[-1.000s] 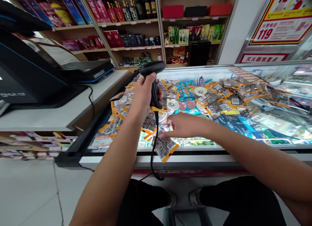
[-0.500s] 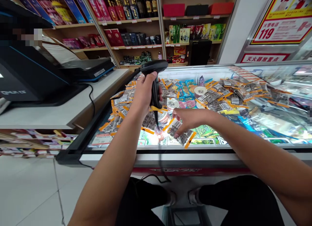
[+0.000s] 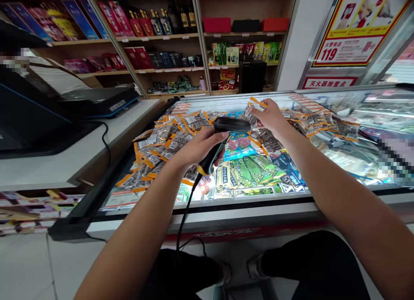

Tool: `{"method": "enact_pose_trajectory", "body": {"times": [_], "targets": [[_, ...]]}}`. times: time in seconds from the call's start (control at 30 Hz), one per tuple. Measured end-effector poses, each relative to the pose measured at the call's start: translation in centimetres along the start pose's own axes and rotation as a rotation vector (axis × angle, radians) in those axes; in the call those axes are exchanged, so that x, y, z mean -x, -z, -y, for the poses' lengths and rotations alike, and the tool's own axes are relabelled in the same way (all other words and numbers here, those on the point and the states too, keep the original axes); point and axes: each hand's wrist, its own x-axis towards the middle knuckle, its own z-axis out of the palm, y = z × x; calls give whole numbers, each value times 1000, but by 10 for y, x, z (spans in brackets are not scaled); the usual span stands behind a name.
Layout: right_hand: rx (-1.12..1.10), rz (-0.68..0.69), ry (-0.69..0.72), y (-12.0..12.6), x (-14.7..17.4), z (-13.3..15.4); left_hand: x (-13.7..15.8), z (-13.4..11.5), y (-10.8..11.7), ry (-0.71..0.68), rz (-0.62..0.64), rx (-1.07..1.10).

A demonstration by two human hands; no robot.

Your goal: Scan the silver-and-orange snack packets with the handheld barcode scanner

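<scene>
My left hand (image 3: 207, 145) is wrapped round the handle of a black barcode scanner (image 3: 232, 124), whose head points right over the glass lid. A cord hangs from the scanner's lower end. At the far side of the lid, my right hand (image 3: 269, 114) pinches a clear snack packet (image 3: 249, 112) with orange edges and dark contents. The scanner head is close to this packet, slightly left of and below it. Similar packets (image 3: 158, 136) lie in a heap to the left. More packets (image 3: 318, 121) are spread to the right, beyond my right forearm.
Beneath me is a chest freezer (image 3: 246, 207) with a glass top, frozen goods (image 3: 258, 170) showing through. A counter (image 3: 129, 127) with a dark machine (image 3: 29, 114) stands at left. Behind are stocked shelves (image 3: 168, 70). A person's white clothing (image 3: 58, 78) shows at far left.
My right hand has moved from near the freezer's front edge to its far side, a packet still in its fingers. My left hand has tilted the scanner over to the right. The view has shifted.
</scene>
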Motion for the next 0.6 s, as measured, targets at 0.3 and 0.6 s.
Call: {"method": "enact_pose_trajectory", "body": {"times": [0.3, 0.6], "targets": [[9, -12, 15, 3, -6, -6, -2, 4, 1, -15, 10, -161], [543, -156, 105, 14, -12, -36, -7, 2, 4, -36, -337, 71]]}}
